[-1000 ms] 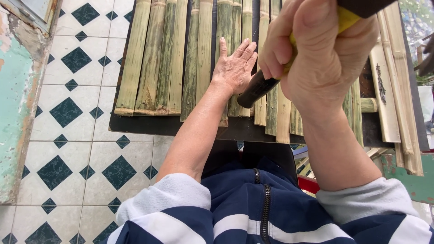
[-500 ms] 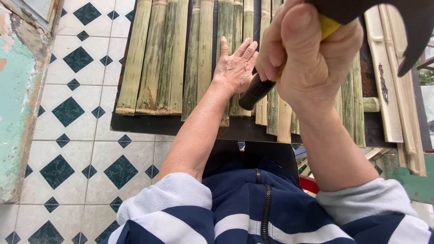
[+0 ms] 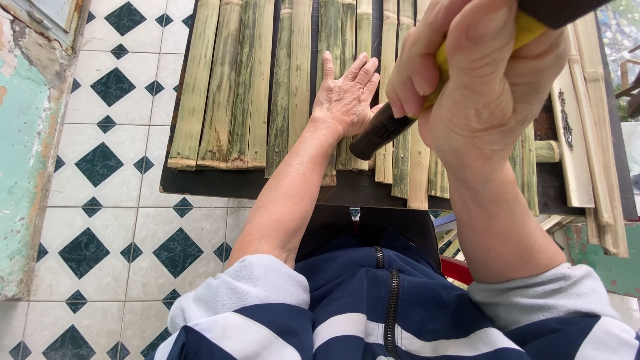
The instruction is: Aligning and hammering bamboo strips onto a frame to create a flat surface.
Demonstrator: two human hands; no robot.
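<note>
My left hand (image 3: 347, 97) lies flat, fingers spread, on split green bamboo slats (image 3: 227, 100) laid side by side on a dark table (image 3: 200, 183). My right hand (image 3: 480, 80) is raised close to the camera and grips a tool with a black and yellow handle (image 3: 383, 130). The tool's dark head is cut off at the top right edge. The handle's black end points down toward the slats beside my left hand.
White floor tiles with dark diamonds (image 3: 120, 220) spread to the left. A teal worn wall (image 3: 17, 167) stands at the far left. Paler bamboo strips (image 3: 587, 147) lie at the table's right side. A red object (image 3: 457, 270) shows below the table.
My right hand has lifted the tool higher and nearer the camera, so its dark head now sits mostly out of frame. My left hand stays on the slats.
</note>
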